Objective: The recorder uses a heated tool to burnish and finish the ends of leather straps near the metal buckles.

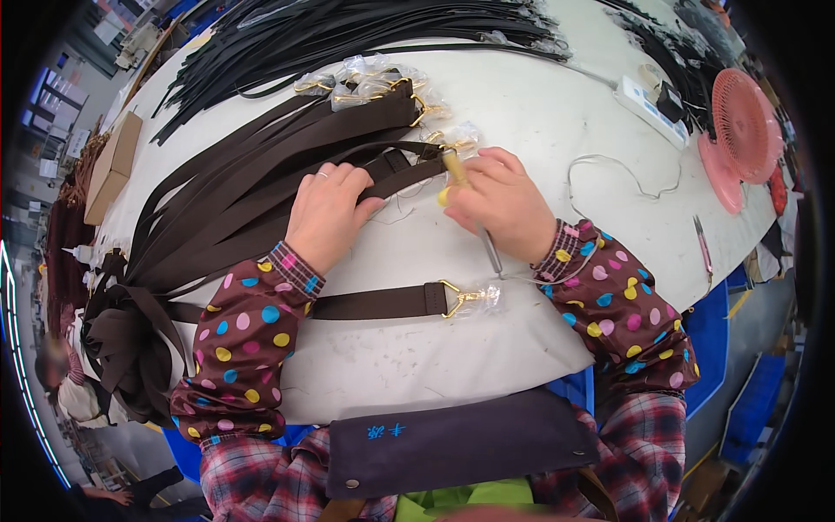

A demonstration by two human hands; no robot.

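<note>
My left hand (335, 209) lies over a dark brown strap (404, 180), its fingers bent across it and the thumb on the near side. My right hand (506, 204) is closed round a pen-shaped tool (456, 170) with a tan front and a grey rear end, from which a cord runs off. The tool's front end is beside the strap's end, close to a gold buckle wrapped in clear plastic (457, 137); whether they touch I cannot tell. Nearer to me lies another brown strap (374, 304) with a gold buckle (450, 298) in clear plastic.
Brown straps (217, 200) fan out to the left and hang in a bundle (130, 348). Black straps (348, 43) are piled at the back. A white power strip (648, 113), a pink fan (744, 130) and tweezers (703, 248) are at the right, a cardboard box (113, 165) at the left.
</note>
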